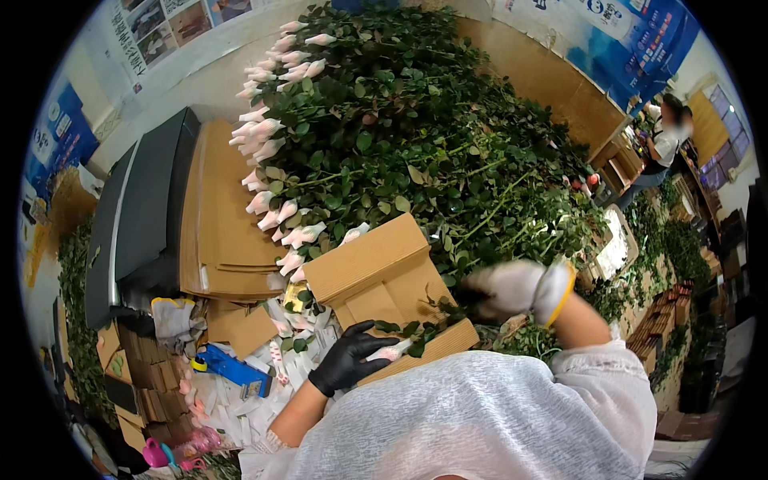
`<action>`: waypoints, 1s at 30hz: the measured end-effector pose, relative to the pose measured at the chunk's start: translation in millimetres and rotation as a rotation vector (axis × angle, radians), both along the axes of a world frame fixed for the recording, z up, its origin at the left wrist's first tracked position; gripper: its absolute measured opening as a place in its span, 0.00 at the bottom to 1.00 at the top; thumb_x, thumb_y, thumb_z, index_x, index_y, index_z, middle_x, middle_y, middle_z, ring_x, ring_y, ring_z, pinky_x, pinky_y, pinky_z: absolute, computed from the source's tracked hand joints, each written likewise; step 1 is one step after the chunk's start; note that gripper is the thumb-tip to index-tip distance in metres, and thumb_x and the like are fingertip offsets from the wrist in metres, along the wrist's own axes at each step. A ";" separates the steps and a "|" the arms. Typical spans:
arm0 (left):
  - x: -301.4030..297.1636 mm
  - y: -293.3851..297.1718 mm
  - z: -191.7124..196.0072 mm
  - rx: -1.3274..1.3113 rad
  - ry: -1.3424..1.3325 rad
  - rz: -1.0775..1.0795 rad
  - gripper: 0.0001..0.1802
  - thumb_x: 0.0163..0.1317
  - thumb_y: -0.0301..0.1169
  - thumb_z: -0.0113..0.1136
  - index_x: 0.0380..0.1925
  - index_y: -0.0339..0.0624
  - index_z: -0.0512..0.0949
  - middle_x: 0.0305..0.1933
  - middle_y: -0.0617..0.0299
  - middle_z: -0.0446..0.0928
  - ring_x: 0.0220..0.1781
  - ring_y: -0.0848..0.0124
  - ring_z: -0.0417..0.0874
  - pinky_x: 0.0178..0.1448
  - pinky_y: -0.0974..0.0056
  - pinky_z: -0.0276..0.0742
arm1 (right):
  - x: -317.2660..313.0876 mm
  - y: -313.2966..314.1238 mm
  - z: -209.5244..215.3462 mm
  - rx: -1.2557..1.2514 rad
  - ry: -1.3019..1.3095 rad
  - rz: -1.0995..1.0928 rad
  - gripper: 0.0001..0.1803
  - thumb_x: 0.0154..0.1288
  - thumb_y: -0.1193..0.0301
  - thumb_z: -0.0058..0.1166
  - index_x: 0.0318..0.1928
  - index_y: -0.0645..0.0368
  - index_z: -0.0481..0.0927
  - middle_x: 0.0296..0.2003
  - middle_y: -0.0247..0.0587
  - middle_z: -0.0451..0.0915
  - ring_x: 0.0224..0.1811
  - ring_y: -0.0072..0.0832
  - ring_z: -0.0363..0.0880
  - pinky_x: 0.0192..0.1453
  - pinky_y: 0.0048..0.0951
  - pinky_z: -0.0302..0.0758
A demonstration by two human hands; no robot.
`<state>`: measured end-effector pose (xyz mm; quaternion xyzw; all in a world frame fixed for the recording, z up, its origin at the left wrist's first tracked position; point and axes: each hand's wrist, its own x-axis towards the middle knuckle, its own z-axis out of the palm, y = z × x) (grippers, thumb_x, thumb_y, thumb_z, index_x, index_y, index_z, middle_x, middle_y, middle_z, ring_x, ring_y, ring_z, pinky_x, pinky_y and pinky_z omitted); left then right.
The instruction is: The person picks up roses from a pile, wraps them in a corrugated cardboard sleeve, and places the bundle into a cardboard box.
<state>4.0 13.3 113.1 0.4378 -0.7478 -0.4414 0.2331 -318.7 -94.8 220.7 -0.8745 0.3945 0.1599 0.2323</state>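
My left hand (350, 358) in black glove grasping a rose bud (392, 350), my right hand (512, 290) in white glove clenched on its stem (436, 310), cardboard (376, 276) below

A folded brown cardboard box (384, 280) lies in front of the person, beside the heap of flowers. A stack of flat brown cartons (220, 212) lies further left, next to a dark grey case (140, 212). Smaller folded cartons (148, 372) stand bundled at lower left. White posters with photo panels (164, 28) hang on the wall at upper left. Blue banners hang at upper right (632, 36) and at far left (56, 136).
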 end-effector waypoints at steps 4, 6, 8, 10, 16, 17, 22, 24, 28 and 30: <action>-8.5 -0.4 1.0 -0.085 -0.035 0.065 0.19 0.57 0.37 0.69 0.49 0.50 0.82 0.45 0.60 0.82 0.67 0.54 0.68 0.68 0.53 0.64 | 3.5 -77.7 25.1 -0.378 -0.604 -0.093 0.13 0.67 0.71 0.44 0.51 0.54 0.72 0.36 0.47 0.79 0.30 0.32 0.81 0.32 0.31 0.80; -3.2 0.3 -4.7 -0.067 0.000 0.057 0.18 0.56 0.35 0.69 0.48 0.50 0.82 0.46 0.60 0.82 0.67 0.54 0.69 0.67 0.53 0.65 | 35.7 -114.5 0.8 -0.457 -0.408 -0.141 0.19 0.67 0.71 0.42 0.58 0.54 0.68 0.47 0.52 0.77 0.38 0.33 0.81 0.38 0.30 0.80; 0.8 -0.7 -5.4 -0.015 0.017 0.061 0.18 0.55 0.33 0.69 0.48 0.50 0.82 0.48 0.60 0.82 0.68 0.54 0.68 0.66 0.53 0.67 | 57.1 -140.7 -38.7 -0.580 -0.137 -0.101 0.25 0.64 0.73 0.42 0.63 0.55 0.65 0.53 0.55 0.75 0.45 0.36 0.81 0.44 0.32 0.80; -0.3 -8.3 -10.9 0.009 0.039 0.015 0.18 0.55 0.35 0.70 0.47 0.48 0.82 0.49 0.59 0.82 0.67 0.54 0.70 0.65 0.53 0.68 | 47.3 -190.8 -112.2 -0.603 -0.113 0.037 0.29 0.60 0.74 0.45 0.64 0.53 0.68 0.50 0.56 0.78 0.44 0.42 0.83 0.46 0.40 0.80; 15.6 -7.1 -18.9 0.066 0.037 -0.036 0.15 0.58 0.36 0.68 0.44 0.46 0.83 0.49 0.60 0.81 0.64 0.58 0.72 0.66 0.56 0.68 | 74.1 -199.7 19.4 -0.910 -0.536 -0.021 0.16 0.54 0.68 0.61 0.46 0.52 0.79 0.34 0.45 0.82 0.36 0.41 0.83 0.40 0.40 0.80; 15.0 -9.6 -17.8 0.092 0.054 -0.046 0.15 0.58 0.37 0.68 0.44 0.46 0.83 0.49 0.60 0.81 0.64 0.58 0.72 0.66 0.56 0.68 | 65.5 -198.0 45.5 -0.943 -0.597 -0.058 0.17 0.54 0.67 0.62 0.46 0.52 0.78 0.34 0.45 0.82 0.36 0.40 0.83 0.39 0.38 0.81; 13.5 -10.5 -14.0 0.095 0.065 -0.076 0.17 0.59 0.38 0.67 0.46 0.46 0.82 0.50 0.59 0.80 0.63 0.56 0.72 0.67 0.55 0.65 | 65.8 -155.1 99.8 -0.692 -0.649 -0.084 0.12 0.59 0.67 0.60 0.44 0.50 0.80 0.32 0.44 0.82 0.36 0.40 0.82 0.38 0.39 0.79; 13.1 -8.5 -13.3 0.096 0.058 -0.064 0.16 0.59 0.38 0.66 0.46 0.46 0.82 0.51 0.60 0.81 0.63 0.56 0.72 0.67 0.54 0.65 | 79.1 -140.3 67.1 -0.567 -0.537 0.075 0.12 0.57 0.65 0.61 0.43 0.49 0.80 0.32 0.43 0.82 0.36 0.41 0.82 0.39 0.41 0.79; 11.7 -10.2 -21.9 0.092 0.039 -0.069 0.16 0.60 0.39 0.66 0.47 0.47 0.82 0.51 0.61 0.81 0.65 0.55 0.70 0.69 0.53 0.64 | 66.5 -155.3 -102.5 -0.437 -0.012 0.489 0.14 0.62 0.70 0.51 0.49 0.56 0.78 0.38 0.44 0.83 0.37 0.37 0.83 0.41 0.35 0.80; 10.6 -10.3 -18.7 0.122 0.044 -0.051 0.16 0.61 0.40 0.65 0.47 0.47 0.82 0.51 0.62 0.81 0.67 0.54 0.68 0.70 0.52 0.63 | 46.4 -180.1 -165.1 -0.255 -0.096 0.612 0.18 0.66 0.67 0.48 0.55 0.57 0.75 0.44 0.46 0.83 0.42 0.38 0.84 0.48 0.35 0.79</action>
